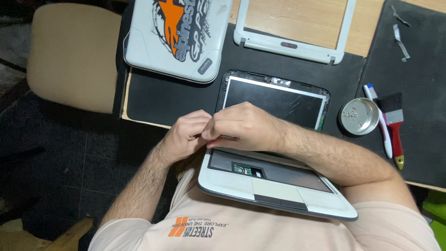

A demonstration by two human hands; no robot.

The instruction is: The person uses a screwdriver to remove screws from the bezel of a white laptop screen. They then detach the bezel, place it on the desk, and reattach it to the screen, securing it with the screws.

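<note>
A small white laptop (278,191) lies open between my chest and the table edge. Its keyboard is out, baring a dark tray and a green circuit board (242,169). The black screen panel (274,100) has no frame and rests on the black mat (167,95). My left hand (187,135) and my right hand (241,123) meet at the laptop's left hinge corner. Their fingers are curled and pinched tight against it. What lies between the fingertips is hidden.
A white screen frame (290,46) and a white lid cover with an orange sticker (176,37) lie at the back. A round metal dish with screws (358,116), a red-handled brush (394,125) and a white-and-blue tool (380,123) sit right. A tan chair (69,56) stands left.
</note>
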